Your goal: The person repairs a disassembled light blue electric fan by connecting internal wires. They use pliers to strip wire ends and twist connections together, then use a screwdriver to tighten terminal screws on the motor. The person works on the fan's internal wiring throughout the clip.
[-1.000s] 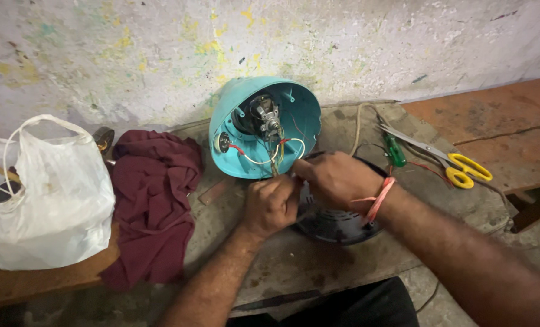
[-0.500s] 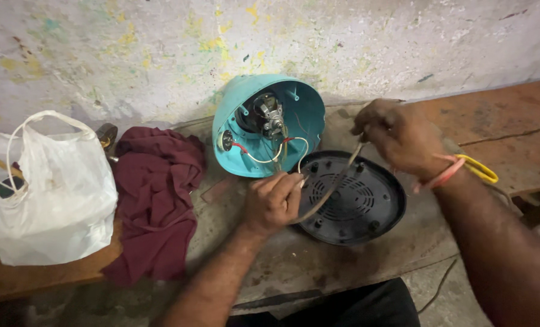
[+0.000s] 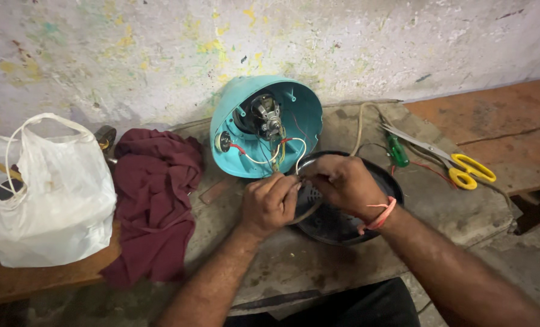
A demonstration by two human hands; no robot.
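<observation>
The left hand (image 3: 270,203) was found curled, its fingertips pinched on thin wires (image 3: 277,156) that ran up from it into the open turquoise housing (image 3: 306,112). The right hand (image 3: 342,181), wearing a pink band at the wrist, was closed in a pinch against the left hand's fingertips; what it gripped there was too small to tell, though it appeared to be the same wire ends. The two hands were touching one another.

The turquoise housing lay tipped on its side directly beyond the hands, its open face turned toward the person, with a motor (image 3: 264,112) seated inside and red and white leads showing. A black round vented base plate (image 3: 336,224) lay flat on the tabletop (image 3: 294,260) under and just behind the right hand.

To the outer side of the right hand, well apart from it, lay a pair of yellow-handled scissors (image 3: 457,166), with a green-handled screwdriver (image 3: 397,151) between the scissors and the housing. A pale cord (image 3: 359,124) curved past the far side of the base plate.

To the outer side of the left hand lay a crumpled maroon cloth (image 3: 158,200), and beyond that a white plastic bag (image 3: 46,194) with knotted handles. A paint-flecked wall (image 3: 161,54) stood behind the whole arrangement.
</observation>
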